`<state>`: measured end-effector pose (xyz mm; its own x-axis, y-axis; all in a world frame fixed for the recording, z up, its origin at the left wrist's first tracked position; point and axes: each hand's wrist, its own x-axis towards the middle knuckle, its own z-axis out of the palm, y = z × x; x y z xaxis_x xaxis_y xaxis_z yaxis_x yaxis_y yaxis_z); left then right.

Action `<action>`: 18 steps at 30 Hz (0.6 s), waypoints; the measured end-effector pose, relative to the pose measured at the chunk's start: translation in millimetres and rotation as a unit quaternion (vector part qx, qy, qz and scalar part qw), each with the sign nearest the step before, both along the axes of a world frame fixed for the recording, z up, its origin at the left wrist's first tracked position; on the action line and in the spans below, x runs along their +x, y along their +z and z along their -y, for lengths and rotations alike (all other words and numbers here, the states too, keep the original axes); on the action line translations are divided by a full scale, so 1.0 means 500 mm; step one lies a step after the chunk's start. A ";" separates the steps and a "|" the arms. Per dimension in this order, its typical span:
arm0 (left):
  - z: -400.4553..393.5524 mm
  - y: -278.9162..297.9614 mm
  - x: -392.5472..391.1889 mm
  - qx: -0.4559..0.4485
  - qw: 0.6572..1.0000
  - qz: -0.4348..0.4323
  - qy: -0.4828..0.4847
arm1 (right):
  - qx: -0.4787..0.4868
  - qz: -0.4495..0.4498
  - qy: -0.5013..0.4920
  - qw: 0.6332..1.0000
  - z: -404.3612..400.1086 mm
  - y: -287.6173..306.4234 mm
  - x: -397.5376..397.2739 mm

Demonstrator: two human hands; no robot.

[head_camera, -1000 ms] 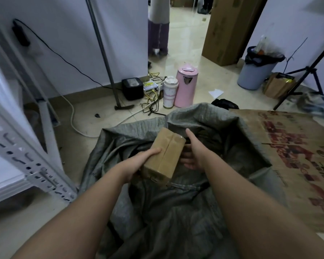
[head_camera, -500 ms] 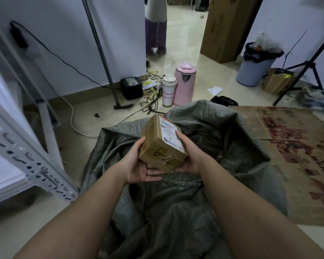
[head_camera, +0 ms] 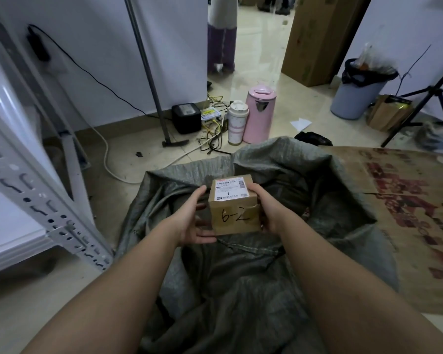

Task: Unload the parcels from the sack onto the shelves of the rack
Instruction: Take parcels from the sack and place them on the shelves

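Now: parcel up, rack off to your left

You held the parcel (head_camera: 234, 205) over the open sack (head_camera: 279, 251), left hand (head_camera: 193, 221) and right hand (head_camera: 267, 210) clasped on opposite sides, label up. The rack (head_camera: 44, 210) stood leftward, nearer your left arm, so I'd judge a left swing came next

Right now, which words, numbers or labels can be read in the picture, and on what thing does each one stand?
"6-2": handwritten in black on the front of the brown parcel, held between the left hand and the right hand.
"1": printed on the white shipping label on that parcel; its other lines are too small to read.
Red and dark print on the flat cardboard: blurred, unreadable.
Sticker on the black box: too small.
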<state>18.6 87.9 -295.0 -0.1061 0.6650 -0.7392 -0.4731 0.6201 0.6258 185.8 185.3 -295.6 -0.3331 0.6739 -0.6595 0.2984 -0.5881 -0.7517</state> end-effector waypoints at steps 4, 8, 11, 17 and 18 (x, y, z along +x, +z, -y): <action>-0.004 -0.003 0.020 0.001 1.000 -0.015 -0.019 | 0.023 -0.004 -0.010 1.000 -0.006 -0.018 -0.030; 0.004 0.033 0.037 -0.023 0.998 -0.034 0.056 | 0.001 -0.021 -0.046 0.999 0.027 0.005 -0.050; 0.034 0.132 0.050 -0.073 0.994 -0.020 0.080 | -0.061 -0.032 -0.067 0.995 0.067 0.074 -0.058; 0.088 0.452 0.054 -0.132 0.984 -0.017 0.114 | -0.100 0.001 -0.086 0.991 0.119 0.319 -0.073; 0.098 0.507 0.053 -0.140 0.983 -0.012 0.117 | -0.107 0.005 -0.097 0.990 0.130 0.370 -0.076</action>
